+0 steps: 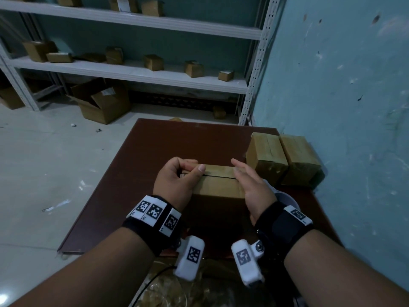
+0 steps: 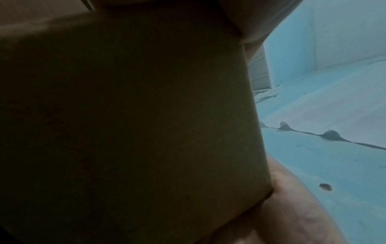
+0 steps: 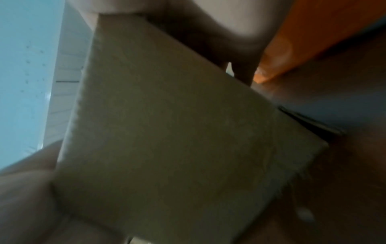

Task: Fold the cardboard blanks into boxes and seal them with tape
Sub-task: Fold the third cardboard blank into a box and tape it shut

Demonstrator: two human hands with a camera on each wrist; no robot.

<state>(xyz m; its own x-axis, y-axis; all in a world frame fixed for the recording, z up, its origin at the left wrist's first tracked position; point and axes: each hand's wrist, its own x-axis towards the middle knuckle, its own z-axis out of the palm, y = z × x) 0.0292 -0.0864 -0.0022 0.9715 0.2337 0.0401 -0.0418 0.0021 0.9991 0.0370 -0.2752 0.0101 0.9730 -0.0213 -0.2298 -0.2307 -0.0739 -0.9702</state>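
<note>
Resting on the table (image 1: 155,138), the box (image 1: 218,185) is gripped at its left end by the left hand (image 1: 174,180), fingers curled, and pressed by the right hand (image 1: 252,185), fingers straight.

We are looking at a stockroom or packing room. Across the top of the frame stands a white metal shelving rack (image 1: 137,73) carrying small sealed cardboard boxes (image 1: 153,62) spaced along its boards. Below it at left centre, a larger open carton (image 1: 100,103) sits on the pale concrete floor (image 1: 44,162). A scuffed blue painted wall (image 1: 345,85) fills the right side, with two taped boxes (image 1: 283,158) on the brown table (image 1: 177,140) beside it.
</note>
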